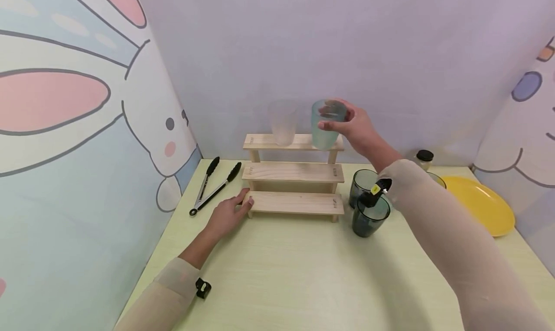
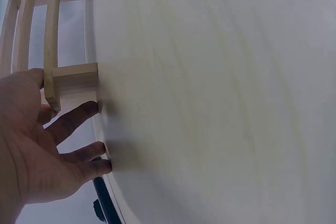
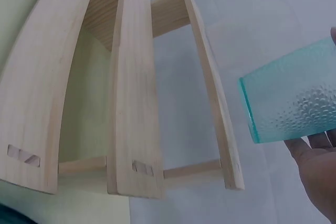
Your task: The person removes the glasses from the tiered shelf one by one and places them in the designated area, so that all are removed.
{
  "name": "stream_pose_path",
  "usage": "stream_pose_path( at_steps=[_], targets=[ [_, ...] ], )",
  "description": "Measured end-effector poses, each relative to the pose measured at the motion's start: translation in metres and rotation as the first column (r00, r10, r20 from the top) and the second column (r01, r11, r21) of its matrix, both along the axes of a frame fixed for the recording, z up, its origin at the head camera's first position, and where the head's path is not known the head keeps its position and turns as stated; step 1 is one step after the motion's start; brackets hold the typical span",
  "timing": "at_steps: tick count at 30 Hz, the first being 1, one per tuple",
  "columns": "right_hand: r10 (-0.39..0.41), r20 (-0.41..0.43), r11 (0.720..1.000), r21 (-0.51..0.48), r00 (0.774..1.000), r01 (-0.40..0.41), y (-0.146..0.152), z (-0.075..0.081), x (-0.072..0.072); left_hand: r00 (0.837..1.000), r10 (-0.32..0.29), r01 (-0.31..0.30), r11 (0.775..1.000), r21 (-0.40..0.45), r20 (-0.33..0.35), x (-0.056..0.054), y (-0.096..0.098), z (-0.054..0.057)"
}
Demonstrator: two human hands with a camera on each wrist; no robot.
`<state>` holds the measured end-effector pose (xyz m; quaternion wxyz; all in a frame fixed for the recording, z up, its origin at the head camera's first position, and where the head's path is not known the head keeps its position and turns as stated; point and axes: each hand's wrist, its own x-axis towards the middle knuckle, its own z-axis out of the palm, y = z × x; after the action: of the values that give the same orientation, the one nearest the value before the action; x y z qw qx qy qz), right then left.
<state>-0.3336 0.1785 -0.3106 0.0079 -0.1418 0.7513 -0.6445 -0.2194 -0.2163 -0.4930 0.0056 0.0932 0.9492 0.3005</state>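
Note:
My right hand (image 1: 353, 128) grips a pale teal glass tumbler (image 1: 324, 136) around its side, with the thumb toward me. In the right wrist view the tumbler (image 3: 289, 100), textured with small bumps, has its base a short gap above the top board of the three-tier wooden shelf (image 3: 210, 82). A frosted clear tumbler (image 1: 284, 126) stands on the top tier, left of the teal one. My left hand (image 1: 227, 218) holds the left end of the bottom tier (image 1: 295, 203) between thumb and forefinger. Its other fingers reach down to the table (image 2: 210, 103).
Black-tipped tongs (image 1: 212, 191) lie spread left of the shelf. Two dark glass cups (image 1: 366, 225) stand to its right, partly behind the right wrist camera. A black-lidded jar (image 1: 425, 158) and a yellow plate (image 1: 485, 205) are farther right, partly behind my sleeve. A wall (image 1: 303, 42) rises behind.

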Motion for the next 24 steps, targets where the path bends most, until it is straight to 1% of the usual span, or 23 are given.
stream_pose_path(
  at_steps=[3,7,14,17,18,21,24],
  targets=[
    [0.049,-0.001,0.999,-0.002,0.999,-0.049,0.011,0.002,0.004,1.0,-0.003,0.003,1.0,-0.008,-0.006,-0.001,0.0,0.0],
    [0.091,-0.013,0.996,0.002,0.996,-0.091,0.026,0.006,0.012,1.0,-0.006,0.005,1.0,-0.009,-0.008,-0.002,0.0,-0.002],
    [0.103,-0.023,0.992,0.07,0.994,-0.101,0.049,0.009,0.031,0.998,-0.026,0.025,1.0,-0.012,-0.057,-0.004,0.0,-0.003],
    [0.09,-0.032,0.988,0.127,0.995,-0.085,0.059,0.009,0.039,0.999,-0.022,0.021,1.0,-0.007,-0.038,-0.006,0.0,-0.002],
    [0.086,-0.034,0.986,0.144,0.996,-0.08,0.062,0.009,0.042,1.0,-0.021,0.021,1.0,0.006,-0.02,-0.006,-0.001,-0.002],
    [0.084,-0.032,0.981,0.175,0.996,-0.077,0.071,0.006,0.05,1.0,-0.014,0.014,1.0,0.004,-0.006,-0.006,-0.002,-0.003],
    [0.092,-0.026,0.98,0.178,0.995,-0.086,0.081,0.004,0.058,1.0,-0.014,0.014,1.0,-0.009,-0.021,-0.006,-0.001,-0.002]
  ],
)
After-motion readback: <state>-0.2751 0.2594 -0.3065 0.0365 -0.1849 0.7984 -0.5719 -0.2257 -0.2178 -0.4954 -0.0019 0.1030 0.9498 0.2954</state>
